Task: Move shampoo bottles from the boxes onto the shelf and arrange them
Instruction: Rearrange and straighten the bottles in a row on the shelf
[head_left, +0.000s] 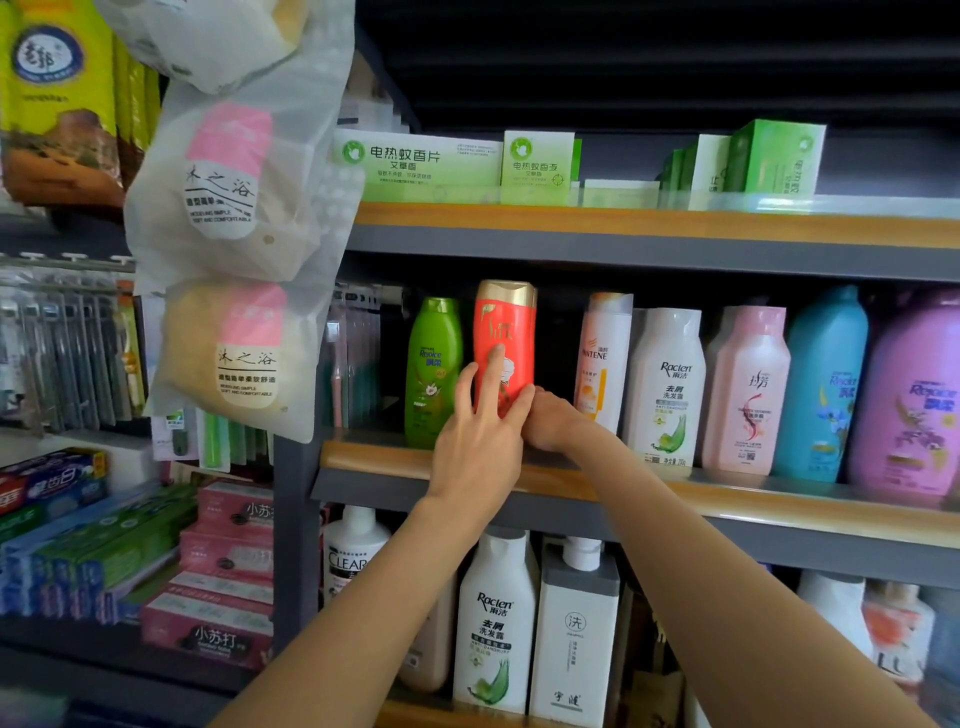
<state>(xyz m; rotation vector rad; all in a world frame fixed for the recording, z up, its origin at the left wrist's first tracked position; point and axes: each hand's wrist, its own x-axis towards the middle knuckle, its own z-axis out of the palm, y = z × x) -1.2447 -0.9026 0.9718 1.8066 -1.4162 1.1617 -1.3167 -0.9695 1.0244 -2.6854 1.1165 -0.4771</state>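
A red shampoo bottle (511, 332) with a gold cap stands upright on the middle shelf (727, 501), between a green Rejoice bottle (432, 371) and a pale Pantene bottle (602, 358). My left hand (480, 441) lies against the red bottle's front, fingers spread and pointing up. My right hand (550, 421) grips the red bottle's lower right side, with its fingers hidden behind the bottle. To the right stand a white Raclen bottle (667, 384), a pink bottle (748, 389), a blue bottle (823, 384) and a purple bottle (914, 395).
Green mosquito-repellent boxes (431, 166) line the top shelf. Further bottles (496, 623) fill the shelf below. Hanging bagged sponges (234, 208) jut out at the left, beside toothbrush racks (67, 353) and toothpaste boxes (156, 551). A dark gap lies between the red and Pantene bottles.
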